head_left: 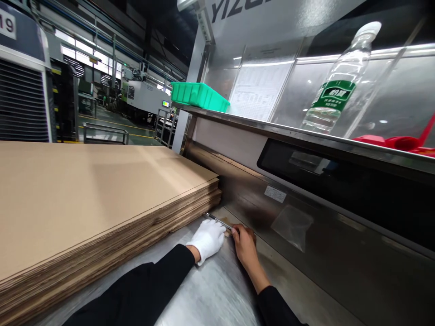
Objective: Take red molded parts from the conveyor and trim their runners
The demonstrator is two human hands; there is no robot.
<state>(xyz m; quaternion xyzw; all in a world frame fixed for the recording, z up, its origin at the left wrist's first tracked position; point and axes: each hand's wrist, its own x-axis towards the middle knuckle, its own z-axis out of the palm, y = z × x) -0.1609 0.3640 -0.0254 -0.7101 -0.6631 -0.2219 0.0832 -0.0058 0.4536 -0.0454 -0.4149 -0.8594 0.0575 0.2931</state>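
Observation:
A white glove covers my left hand (209, 239), which rests low over the metal worktop (217, 285) with its fingers curled together; what they hold, if anything, is hidden. Just beyond its knuckles runs a thin metallic rod (217, 220), its far end close to the corner of the cardboard stack. My right hand (245, 244) is bare and closed, thumb and fingers pinching the rod's near end. A small tan scrap (227, 233) shows between the two hands. To the left lies a tall stack of flat brown cardboard sheets (102, 181).
Along the right rises a steel machine panel (251, 194) with a clear plastic pouch (292, 226). On the ledge above it stand a green bin (199, 96), a water bottle (335, 90) and red plastic parts (401, 142). A metal cart (105, 133) and machines stand farther back.

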